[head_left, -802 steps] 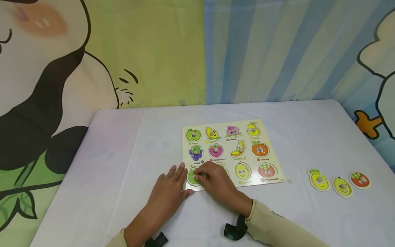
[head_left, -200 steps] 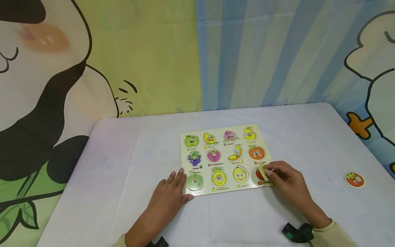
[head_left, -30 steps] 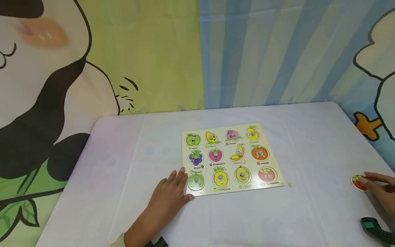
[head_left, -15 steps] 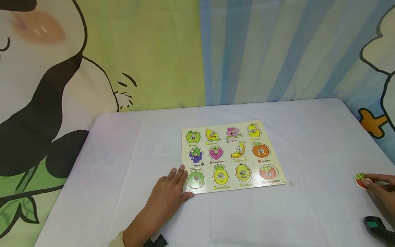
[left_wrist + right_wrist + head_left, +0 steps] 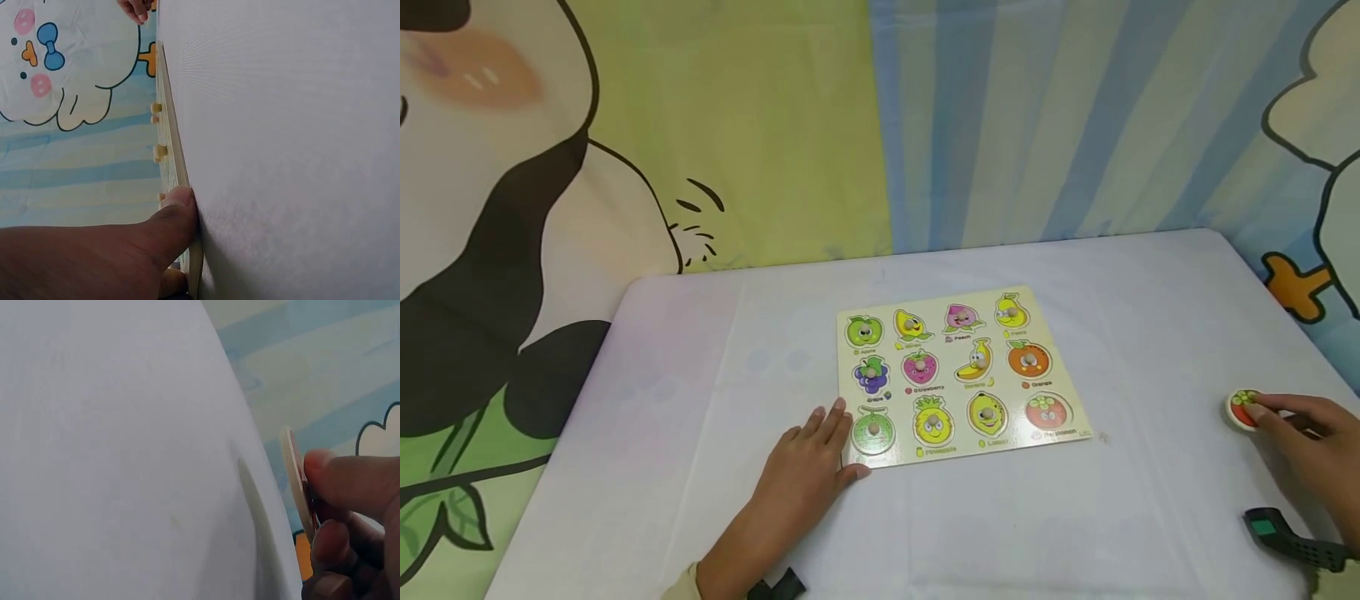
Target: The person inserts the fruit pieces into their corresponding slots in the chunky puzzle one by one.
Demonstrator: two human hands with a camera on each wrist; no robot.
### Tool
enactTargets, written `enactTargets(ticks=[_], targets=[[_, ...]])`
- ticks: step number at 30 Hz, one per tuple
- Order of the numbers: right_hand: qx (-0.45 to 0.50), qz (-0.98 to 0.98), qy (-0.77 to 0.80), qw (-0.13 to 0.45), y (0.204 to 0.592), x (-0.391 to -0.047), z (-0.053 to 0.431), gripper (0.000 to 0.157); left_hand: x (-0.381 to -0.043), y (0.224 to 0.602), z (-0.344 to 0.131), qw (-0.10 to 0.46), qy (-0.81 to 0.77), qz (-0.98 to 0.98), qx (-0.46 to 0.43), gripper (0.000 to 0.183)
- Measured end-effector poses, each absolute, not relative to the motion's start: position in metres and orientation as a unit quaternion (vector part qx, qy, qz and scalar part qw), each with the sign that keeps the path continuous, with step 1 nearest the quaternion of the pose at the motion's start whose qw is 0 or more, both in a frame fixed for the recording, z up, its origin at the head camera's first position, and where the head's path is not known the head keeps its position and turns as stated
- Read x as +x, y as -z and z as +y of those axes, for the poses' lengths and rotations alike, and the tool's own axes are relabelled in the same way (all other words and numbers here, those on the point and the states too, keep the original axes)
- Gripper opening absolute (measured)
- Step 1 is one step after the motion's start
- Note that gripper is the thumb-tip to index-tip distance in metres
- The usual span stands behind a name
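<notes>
In the head view, a cream fruit puzzle board (image 5: 951,457) lies flat on the table, with several knobbed pieces in it. The bottom-right persimmon slot (image 5: 1047,412) shows only its printed picture. My left hand (image 5: 805,471) rests at the board's lower-left corner, fingers straight; in the left wrist view its thumb (image 5: 174,219) presses the board's edge. Far to the right, my right hand (image 5: 1311,442) pinches the persimmon puzzle piece (image 5: 1242,408) by its knob, which the fingers hide. The right wrist view shows this piece (image 5: 294,469) edge-on, raised off the cloth with its shadow below.
A white cloth (image 5: 715,433) covers the table. Behind stands a printed cartoon backdrop (image 5: 760,142). A black wrist device (image 5: 1292,537) sits on the right wrist, and another dark one (image 5: 778,586) shows by the left wrist.
The lemon piece, held over the persimmon slot earlier, now sits in the lemon slot. My right hand has taken the persimmon piece, lifted it and moved slightly left. The left hand stays put.
</notes>
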State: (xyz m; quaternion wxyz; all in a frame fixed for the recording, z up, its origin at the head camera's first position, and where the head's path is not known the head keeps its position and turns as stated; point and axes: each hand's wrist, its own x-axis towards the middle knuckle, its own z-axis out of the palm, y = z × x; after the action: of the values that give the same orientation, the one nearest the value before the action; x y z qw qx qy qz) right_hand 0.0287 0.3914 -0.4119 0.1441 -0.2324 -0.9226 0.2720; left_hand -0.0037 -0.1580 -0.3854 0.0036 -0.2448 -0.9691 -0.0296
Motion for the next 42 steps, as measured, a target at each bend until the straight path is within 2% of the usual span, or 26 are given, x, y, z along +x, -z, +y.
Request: enactTargets(ticks=[5,9,18,26,42], targets=[[-0.275,-0.920,-0.256,0.115,0.411,0.023,0.378,0.036,-0.004,0.385,-0.158,0.007,0.033,-0.969,-0.243,0.074],[-0.274,-0.915,-0.269,0.122,0.411,0.022,0.371,0.036,-0.004,0.385,-0.158,0.007,0.038,-0.969,-0.243,0.074],[-0.205,-0.911,-0.333,0.131,0.411,0.024,0.334,0.030,0.000,0.388,-0.161,0.008,0.045,-0.969,-0.245,0.075],[-0.141,-0.897,-0.405,0.112,0.400,0.019,0.306,0.027,-0.003,0.390,-0.161,0.004,0.046,-0.967,-0.252,0.073],[-0.032,-0.900,-0.415,0.128,0.393,0.010,0.273,0.015,-0.003,0.389,-0.160,0.004,0.043,-0.967,-0.250,0.073]])
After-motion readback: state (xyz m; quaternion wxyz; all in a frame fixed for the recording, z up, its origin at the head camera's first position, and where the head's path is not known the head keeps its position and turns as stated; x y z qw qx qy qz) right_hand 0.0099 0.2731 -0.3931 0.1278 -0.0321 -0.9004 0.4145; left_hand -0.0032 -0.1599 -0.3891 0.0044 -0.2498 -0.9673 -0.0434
